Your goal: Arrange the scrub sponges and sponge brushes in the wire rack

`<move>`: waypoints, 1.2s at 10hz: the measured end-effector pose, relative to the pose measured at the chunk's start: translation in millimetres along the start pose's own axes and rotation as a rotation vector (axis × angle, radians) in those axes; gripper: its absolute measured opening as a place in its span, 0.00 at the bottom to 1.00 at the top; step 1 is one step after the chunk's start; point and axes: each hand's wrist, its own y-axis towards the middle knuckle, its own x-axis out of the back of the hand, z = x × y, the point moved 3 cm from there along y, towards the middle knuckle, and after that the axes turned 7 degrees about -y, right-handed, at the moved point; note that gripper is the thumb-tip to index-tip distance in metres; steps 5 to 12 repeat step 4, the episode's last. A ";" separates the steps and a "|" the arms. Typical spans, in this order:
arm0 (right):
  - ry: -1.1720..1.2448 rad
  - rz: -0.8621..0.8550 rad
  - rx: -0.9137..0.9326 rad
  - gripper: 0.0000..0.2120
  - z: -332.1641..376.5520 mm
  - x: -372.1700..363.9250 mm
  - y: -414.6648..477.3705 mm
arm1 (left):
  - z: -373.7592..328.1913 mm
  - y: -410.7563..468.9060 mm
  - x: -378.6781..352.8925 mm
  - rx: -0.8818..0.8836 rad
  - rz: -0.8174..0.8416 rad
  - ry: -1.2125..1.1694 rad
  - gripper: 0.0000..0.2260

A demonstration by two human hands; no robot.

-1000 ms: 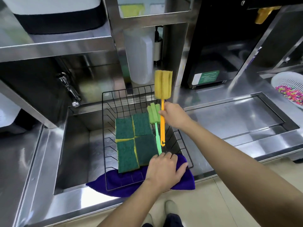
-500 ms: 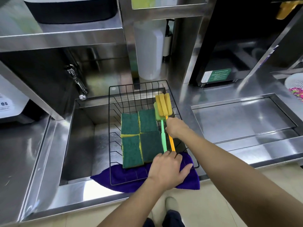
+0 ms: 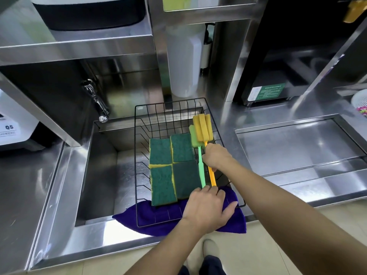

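A black wire rack (image 3: 170,108) sits over the sink on a purple cloth (image 3: 151,217). Several green scrub sponges (image 3: 170,165) with yellow edges lie flat in it in a block. Beside them on the right lies a green sponge brush (image 3: 200,165). A yellow sponge brush (image 3: 202,131) rests just right of it, its orange handle gripped by my right hand (image 3: 216,157). My left hand (image 3: 206,209) presses on the rack's front edge and the cloth, fingertips at the ends of the brush handles.
The steel sink (image 3: 99,175) lies left of the rack, with a tap (image 3: 97,104) above it. A white bottle (image 3: 184,62) stands behind the rack. A recessed steel panel (image 3: 294,147) is on the right; a white basket (image 3: 360,102) is at the far right.
My right hand has brought the yellow sponge brush down from upright above the rack to lying in it next to the green one. My left hand stays at the rack's front.
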 end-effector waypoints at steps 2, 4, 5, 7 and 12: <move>0.059 -0.028 -0.003 0.07 -0.7 12.9 -6.1 | -0.2 0.0 1.1 0.005 0.055 -0.018 0.24; 0.190 -0.129 0.095 0.14 -4.1 51.5 -14.3 | 7.7 -1.3 9.7 0.093 -0.012 -0.126 0.24; 0.190 -0.129 0.095 0.14 -4.1 51.5 -14.3 | 7.7 -1.3 9.7 0.093 -0.012 -0.126 0.24; 0.190 -0.129 0.095 0.14 -4.1 51.5 -14.3 | 7.7 -1.3 9.7 0.093 -0.012 -0.126 0.24; 0.190 -0.129 0.095 0.14 -4.1 51.5 -14.3 | 7.7 -1.3 9.7 0.093 -0.012 -0.126 0.24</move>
